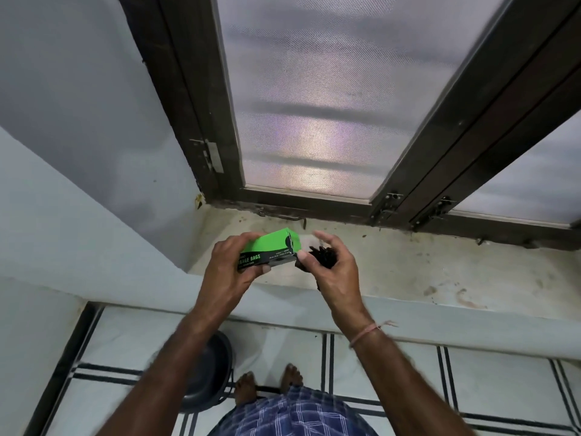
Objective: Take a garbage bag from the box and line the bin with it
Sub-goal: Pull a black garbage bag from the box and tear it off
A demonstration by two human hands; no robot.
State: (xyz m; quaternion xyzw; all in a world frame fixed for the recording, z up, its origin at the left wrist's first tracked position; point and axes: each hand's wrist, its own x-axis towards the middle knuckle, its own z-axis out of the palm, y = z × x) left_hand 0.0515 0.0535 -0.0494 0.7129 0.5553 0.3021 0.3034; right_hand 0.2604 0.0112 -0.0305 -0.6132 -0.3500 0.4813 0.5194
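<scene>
Box (270, 250) of garbage bags, green and black, gripped in left hand (231, 267) above stained window sill (440, 272), black garbage bag (320, 258) bunched in right hand (331, 270) at its open end, dark bin (204, 372) on floor below.

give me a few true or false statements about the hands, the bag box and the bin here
1. The left hand holds the green garbage bag box. True.
2. The right hand is empty. False: it grips a black garbage bag roll at the box's open end.
3. The dark bin stands on the window ledge. False: it sits on the tiled floor, beside the person's bare feet.
4. The box is held above the ledge below the window. True.
5. The bin already has a liner draped over its rim. False: no bag shows on it.
</scene>
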